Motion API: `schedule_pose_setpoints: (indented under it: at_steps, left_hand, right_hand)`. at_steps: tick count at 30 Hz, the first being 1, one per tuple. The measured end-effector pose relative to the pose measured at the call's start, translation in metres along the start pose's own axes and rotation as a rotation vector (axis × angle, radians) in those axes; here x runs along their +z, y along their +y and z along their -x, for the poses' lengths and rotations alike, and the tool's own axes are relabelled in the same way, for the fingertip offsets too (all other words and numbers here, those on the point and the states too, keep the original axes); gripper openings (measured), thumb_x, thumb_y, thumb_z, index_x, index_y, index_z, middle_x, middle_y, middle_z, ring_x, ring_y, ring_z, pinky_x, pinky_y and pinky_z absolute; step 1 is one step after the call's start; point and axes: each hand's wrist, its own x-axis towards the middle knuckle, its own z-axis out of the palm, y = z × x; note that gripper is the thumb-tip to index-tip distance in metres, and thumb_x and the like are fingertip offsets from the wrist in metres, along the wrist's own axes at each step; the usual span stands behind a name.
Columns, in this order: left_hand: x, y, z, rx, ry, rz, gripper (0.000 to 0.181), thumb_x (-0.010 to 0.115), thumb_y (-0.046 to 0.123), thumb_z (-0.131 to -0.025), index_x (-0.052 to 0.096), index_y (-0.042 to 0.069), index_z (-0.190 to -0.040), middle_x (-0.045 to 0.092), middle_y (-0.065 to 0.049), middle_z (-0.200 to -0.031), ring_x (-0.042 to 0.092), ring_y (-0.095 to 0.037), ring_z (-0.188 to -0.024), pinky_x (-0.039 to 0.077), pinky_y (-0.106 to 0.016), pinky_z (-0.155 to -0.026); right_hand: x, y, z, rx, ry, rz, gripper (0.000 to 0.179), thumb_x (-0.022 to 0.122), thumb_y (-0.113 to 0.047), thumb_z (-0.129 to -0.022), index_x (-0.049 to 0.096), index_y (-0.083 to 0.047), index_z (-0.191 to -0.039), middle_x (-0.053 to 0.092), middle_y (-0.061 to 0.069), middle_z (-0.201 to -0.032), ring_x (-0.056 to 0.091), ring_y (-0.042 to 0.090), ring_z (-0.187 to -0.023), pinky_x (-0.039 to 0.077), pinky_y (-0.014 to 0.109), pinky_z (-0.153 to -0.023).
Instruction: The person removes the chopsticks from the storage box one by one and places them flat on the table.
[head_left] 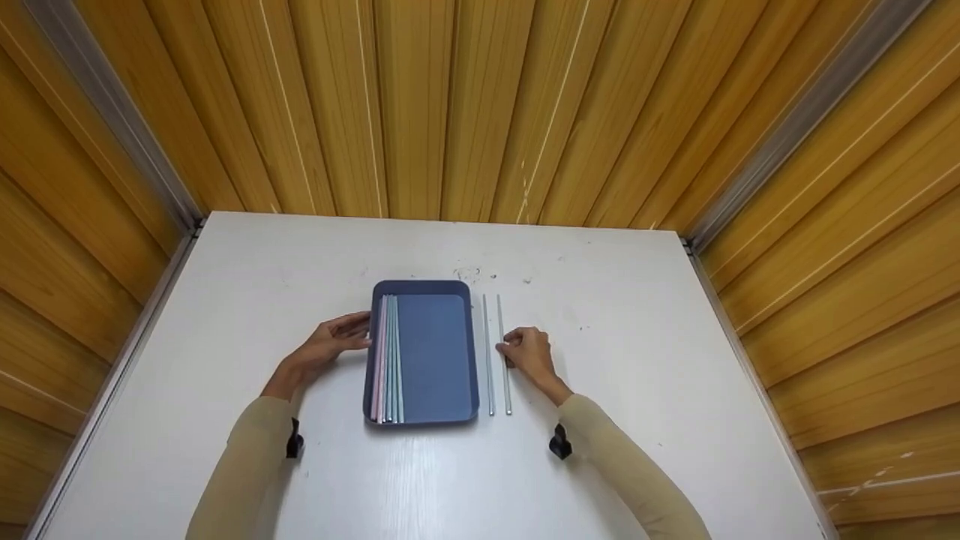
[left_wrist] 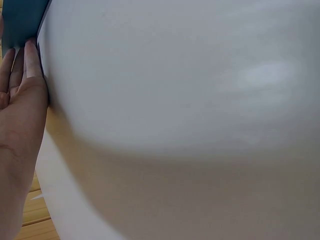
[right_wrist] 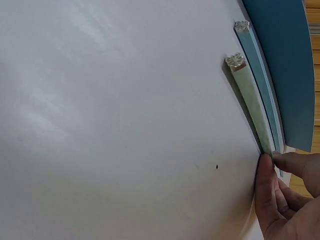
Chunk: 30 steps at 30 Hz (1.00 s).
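Right hand (right_wrist: pixel 299 212) pinches a stick (right_wrist: pixel 251 100), patterned end (right_wrist: pixel 235 61) clear only from wrist.

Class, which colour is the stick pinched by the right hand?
Pale green stick; the right wrist view shows it best.

Far end of the pale green stick (right_wrist: pixel 253 97) hidden behind the right fingers (right_wrist: pixel 266 187), right wrist view

3 wood-slat walls (head_left: pixel 412 112), 2 grey metal corner strips (head_left: pixel 114 105), glossy white tabletop (head_left: pixel 622 300).
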Motion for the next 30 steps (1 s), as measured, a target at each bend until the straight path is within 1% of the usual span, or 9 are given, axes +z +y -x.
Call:
schedule_pose_setpoints:
  at_steps: [5,8,11,14,16,19,23,26,30]
  left_hand:
    - [-0.001,0.000,0.000,0.010,0.002,-0.011,0.076,0.076,0.007,-0.092,0.037,0.003,-0.157,0.039,-0.019,-0.163,0.034,-0.033,-0.154,0.041,-0.027,-0.119]
    - [0.000,-0.001,0.000,0.011,0.001,-0.009,0.076,0.075,0.007,-0.092,0.037,0.002,-0.157,0.039,-0.020,-0.162,0.033,-0.034,-0.154,0.042,-0.025,-0.118]
    - [-0.001,0.000,0.000,0.017,-0.006,-0.008,0.076,0.075,0.006,-0.092,0.036,0.001,-0.157,0.038,-0.021,-0.162,0.033,-0.035,-0.154,0.043,-0.023,-0.116]
    - [-0.001,0.000,0.000,0.024,-0.007,-0.013,0.075,0.075,0.006,-0.092,0.037,0.001,-0.157,0.039,-0.021,-0.162,0.034,-0.035,-0.153,0.045,-0.020,-0.113]
    - [-0.001,-0.001,0.000,0.032,-0.008,-0.020,0.075,0.075,0.006,-0.092,0.037,0.001,-0.157,0.040,-0.021,-0.161,0.035,-0.035,-0.153,0.046,-0.018,-0.110]
    - [-0.001,-0.001,-0.001,0.039,-0.011,-0.020,0.075,0.075,0.006,-0.092,0.037,0.000,-0.156,0.040,-0.022,-0.161,0.036,-0.035,-0.152,0.046,-0.019,-0.111]
    - [-0.001,-0.001,-0.001,0.034,-0.012,-0.013,0.074,0.074,0.004,-0.092,0.038,0.001,-0.156,0.041,-0.021,-0.161,0.037,-0.034,-0.152,0.046,-0.019,-0.112]
    - [0.000,-0.001,0.000,0.025,-0.012,-0.015,0.073,0.074,0.007,-0.093,0.038,0.002,-0.156,0.041,-0.020,-0.161,0.037,-0.033,-0.152,0.045,-0.023,-0.114]
    - [0.000,-0.001,0.001,0.011,-0.008,-0.012,0.073,0.074,0.008,-0.093,0.038,0.004,-0.157,0.041,-0.018,-0.162,0.037,-0.031,-0.152,0.041,-0.030,-0.119]
  right_hand:
    - [-0.001,0.001,-0.002,0.005,-0.030,-0.034,0.015,0.079,-0.006,-0.085,0.075,0.008,-0.090,0.074,0.013,-0.070,0.060,0.004,-0.048,0.049,0.014,-0.047]
    - [-0.005,0.001,-0.004,0.018,-0.066,-0.066,0.015,0.079,-0.007,-0.087,0.075,0.008,-0.089,0.074,0.014,-0.070,0.062,0.007,-0.050,0.050,0.015,-0.046]
    - [-0.011,0.001,-0.007,0.030,-0.101,-0.082,0.015,0.078,-0.008,-0.089,0.075,0.006,-0.088,0.073,0.013,-0.067,0.062,0.010,-0.050,0.049,0.017,-0.045]
    - [-0.016,0.001,-0.009,0.028,-0.124,-0.067,0.016,0.077,-0.011,-0.090,0.076,0.004,-0.087,0.072,0.013,-0.066,0.061,0.012,-0.049,0.047,0.017,-0.044]
    - [-0.019,0.000,-0.010,0.017,-0.132,-0.051,0.015,0.077,-0.012,-0.091,0.077,0.003,-0.088,0.073,0.014,-0.067,0.061,0.014,-0.049,0.045,0.017,-0.043]
    - [-0.025,-0.004,-0.012,0.001,-0.136,-0.027,0.014,0.077,-0.011,-0.090,0.077,0.003,-0.090,0.074,0.016,-0.069,0.064,0.021,-0.052,0.044,0.016,-0.043]
    - [-0.034,-0.013,-0.018,-0.041,-0.148,0.010,0.014,0.078,-0.009,-0.090,0.077,0.004,-0.094,0.075,0.017,-0.074,0.072,0.033,-0.062,0.044,0.015,-0.046]
    - [-0.041,-0.024,-0.024,-0.073,-0.168,0.035,0.014,0.077,-0.009,-0.091,0.077,0.004,-0.095,0.076,0.017,-0.077,0.074,0.037,-0.069,0.046,0.014,-0.047]
    - [-0.050,-0.042,-0.034,-0.136,-0.207,0.061,0.015,0.075,-0.008,-0.092,0.077,0.005,-0.098,0.076,0.019,-0.081,0.074,0.038,-0.073,0.048,0.015,-0.049]
